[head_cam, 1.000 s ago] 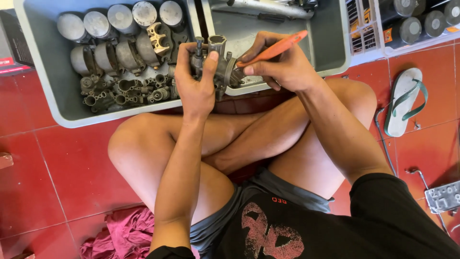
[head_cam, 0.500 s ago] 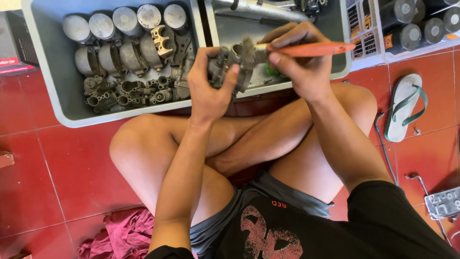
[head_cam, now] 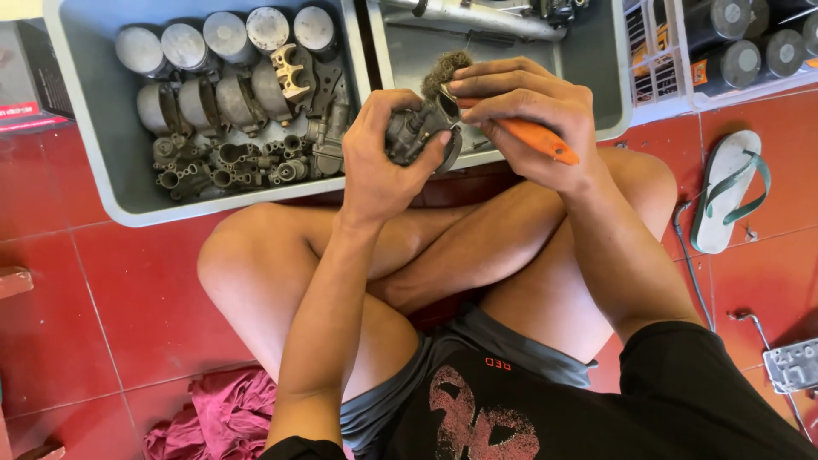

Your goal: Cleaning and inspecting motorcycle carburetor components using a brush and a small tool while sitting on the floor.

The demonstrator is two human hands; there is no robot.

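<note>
Since half a second ago the right hand [head_cam: 532, 115] has turned, so the orange-handled brush [head_cam: 528, 135] now points down-right and its bristles sit on top of the metal carburettor part [head_cam: 419, 132]. Both grips are closed: the left hand [head_cam: 383, 158] around the part, the right around the brush, above the crossed legs. Behind, the grey tray [head_cam: 94, 162] holds pistons [head_cam: 226, 36] and small metal parts.

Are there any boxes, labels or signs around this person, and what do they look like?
Dark box: far left edge, black with a red band.
Number plate: lower right on the red floor, grey rectangle.
Labelled canisters: top right, dark cylinders with orange and white stickers.
</note>
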